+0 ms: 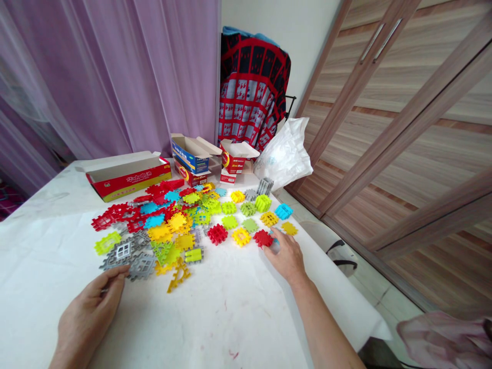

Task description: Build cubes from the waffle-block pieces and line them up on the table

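Note:
My left hand [94,305] is at the near-left edge of a heap of interlocking plastic tiles. Its thumb and fingers are pressed together, the tips against a grey tile [142,266]; whether they grip it, I cannot tell. On the right, my right hand [286,254] curls its thumb and fingers around a small blue piece [275,240], mostly covered by the fingers. Right beside the thumb lies a red toothed block [263,238]. Yellow blocks [241,237], green blocks [250,225] and another red block [217,234] stand in loose rows around it.
Behind the heap stand an open red box [128,179], a blue box [192,156] stacked on a red one, and small red boxes [232,163]. A white plastic bag [286,154] sits at the table's back right corner. Wooden wardrobe doors [415,133] rise beyond.

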Motion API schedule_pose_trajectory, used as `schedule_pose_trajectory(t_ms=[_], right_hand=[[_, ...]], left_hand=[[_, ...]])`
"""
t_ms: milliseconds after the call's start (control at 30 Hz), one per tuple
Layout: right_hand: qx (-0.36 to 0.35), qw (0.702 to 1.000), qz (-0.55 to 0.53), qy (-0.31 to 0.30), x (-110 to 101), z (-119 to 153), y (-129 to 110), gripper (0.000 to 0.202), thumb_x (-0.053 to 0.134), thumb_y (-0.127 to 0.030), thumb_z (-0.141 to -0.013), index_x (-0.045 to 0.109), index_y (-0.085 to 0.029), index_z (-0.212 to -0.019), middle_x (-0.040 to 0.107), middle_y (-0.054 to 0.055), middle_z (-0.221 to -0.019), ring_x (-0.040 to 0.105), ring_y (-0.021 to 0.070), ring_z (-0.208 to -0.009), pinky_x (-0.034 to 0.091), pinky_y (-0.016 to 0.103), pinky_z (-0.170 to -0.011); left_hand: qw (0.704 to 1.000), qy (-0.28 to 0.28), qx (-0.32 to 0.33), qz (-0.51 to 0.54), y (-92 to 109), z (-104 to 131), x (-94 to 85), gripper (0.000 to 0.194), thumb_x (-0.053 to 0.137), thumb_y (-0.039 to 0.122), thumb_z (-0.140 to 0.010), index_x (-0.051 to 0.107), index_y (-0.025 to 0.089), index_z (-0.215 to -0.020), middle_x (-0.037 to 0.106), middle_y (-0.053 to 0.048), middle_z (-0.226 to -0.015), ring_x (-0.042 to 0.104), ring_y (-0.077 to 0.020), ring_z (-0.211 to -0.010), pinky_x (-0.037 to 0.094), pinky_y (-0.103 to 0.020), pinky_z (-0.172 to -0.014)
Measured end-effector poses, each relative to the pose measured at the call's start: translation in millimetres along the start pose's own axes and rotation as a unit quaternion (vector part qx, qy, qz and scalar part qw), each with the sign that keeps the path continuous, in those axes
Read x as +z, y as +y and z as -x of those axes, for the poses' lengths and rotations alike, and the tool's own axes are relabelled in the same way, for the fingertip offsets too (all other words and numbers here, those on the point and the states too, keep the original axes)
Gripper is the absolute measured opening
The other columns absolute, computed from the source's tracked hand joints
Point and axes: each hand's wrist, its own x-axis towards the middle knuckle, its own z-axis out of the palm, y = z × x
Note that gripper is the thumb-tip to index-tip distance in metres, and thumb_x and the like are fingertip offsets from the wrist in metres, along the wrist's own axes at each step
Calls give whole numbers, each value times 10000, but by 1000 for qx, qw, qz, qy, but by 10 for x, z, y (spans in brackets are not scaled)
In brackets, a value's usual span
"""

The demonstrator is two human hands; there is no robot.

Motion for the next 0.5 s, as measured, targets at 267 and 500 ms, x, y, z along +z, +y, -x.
schedule_pose_trajectory(t_ms=[267, 500], right_hand=[[-8, 1000, 12, 2, -7, 5, -11, 466, 630, -270, -764, 579, -211, -1223, 700, 72, -1071, 596, 259, -984, 443, 390, -860], [-7, 1000, 18, -3, -11, 8, -10, 489, 652, -305, -756, 575, -201, -1228, 709, 75, -1058, 601, 268, -980, 444, 392, -846]], left_hand=[[999, -26, -25, -10, 50, 18, -24, 400, 421, 436, -807, 683, 258, -1052, 766, -14, -1036, 701, -227, -944, 506, -273, -740], [1000, -7, -3, -8, -86, -35, 32, 377, 455, 451, -792, 692, 288, -1037, 773, 5, -989, 709, -217, -884, 509, -251, -638]])
